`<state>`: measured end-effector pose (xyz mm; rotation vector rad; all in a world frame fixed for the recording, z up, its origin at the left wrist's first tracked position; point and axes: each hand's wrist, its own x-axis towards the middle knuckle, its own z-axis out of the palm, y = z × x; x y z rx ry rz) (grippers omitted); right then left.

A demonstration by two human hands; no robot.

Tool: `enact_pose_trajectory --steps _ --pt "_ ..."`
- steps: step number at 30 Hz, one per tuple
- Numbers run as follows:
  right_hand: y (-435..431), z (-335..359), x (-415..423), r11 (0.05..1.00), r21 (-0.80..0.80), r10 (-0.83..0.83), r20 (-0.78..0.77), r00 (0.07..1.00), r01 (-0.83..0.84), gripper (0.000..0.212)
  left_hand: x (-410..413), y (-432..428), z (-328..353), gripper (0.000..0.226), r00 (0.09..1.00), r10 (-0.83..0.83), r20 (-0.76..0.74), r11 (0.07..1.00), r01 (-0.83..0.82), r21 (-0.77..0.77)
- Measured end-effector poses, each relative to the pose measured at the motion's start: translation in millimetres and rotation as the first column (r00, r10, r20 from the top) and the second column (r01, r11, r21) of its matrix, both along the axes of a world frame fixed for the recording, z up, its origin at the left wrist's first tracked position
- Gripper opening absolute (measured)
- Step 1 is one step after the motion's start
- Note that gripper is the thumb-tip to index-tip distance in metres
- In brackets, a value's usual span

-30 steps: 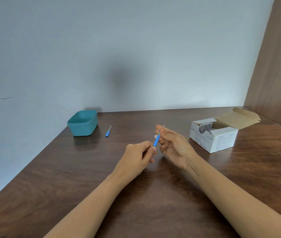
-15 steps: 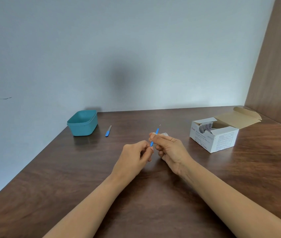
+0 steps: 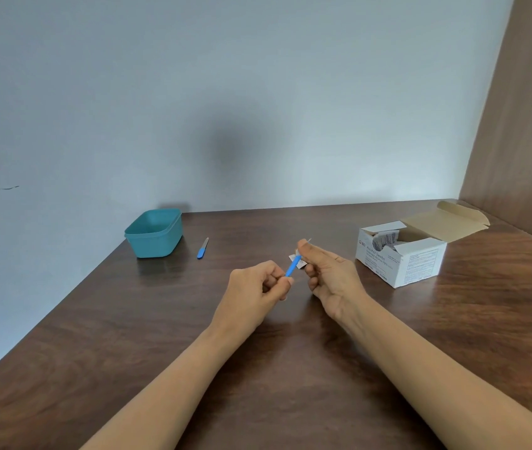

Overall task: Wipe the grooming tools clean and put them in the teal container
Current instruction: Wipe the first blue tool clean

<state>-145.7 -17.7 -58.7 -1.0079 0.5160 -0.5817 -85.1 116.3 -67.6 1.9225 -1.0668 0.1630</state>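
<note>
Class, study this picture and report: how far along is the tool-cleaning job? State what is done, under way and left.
Done: nothing seems stored; the teal container shows no tool inside. In hand: the left hand pinches a blue-handled tool while the right hand holds a white wipe against its upper part. Left: store it, then wipe and store the second tool lying beside the container.

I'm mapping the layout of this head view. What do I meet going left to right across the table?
From the left: teal container → loose blue tool → left hand → held blue tool → right hand, pinching a swab round it → swab box.
</note>
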Motion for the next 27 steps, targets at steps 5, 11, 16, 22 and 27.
enact_pose_trajectory --steps 5,11,16,22,27 --pt "1 -2 -1 0.999 -0.043 -0.027 0.015 1.0 0.028 0.014 2 1 -4 0.018 1.0 0.003 0.029 1.0 -0.003 0.016" --pt "20 -8 -2 0.982 -0.178 0.059 -0.021 0.998 -0.062 0.012 3 5 -2 0.021 0.999 0.022 0.032 1.0 -0.022 -0.007" --pt "24 -7 -3 0.967 -0.244 0.074 -0.036 0.997 -0.081 0.009 2 4 0 0.021 1.0 0.029 0.005 0.999 -0.028 -0.042" --pt "10 -2 -1 0.986 -0.164 0.026 -0.027 0.999 -0.03 0.006 -2 1 3 0.012 0.999 -0.017 -0.028 1.0 0.016 -0.019" --pt "2 5 -2 0.996 -0.081 -0.047 0.037 0.998 0.05 0.007 -4 1 4 0.014 1.0 -0.015 -0.018 1.0 0.014 -0.022"
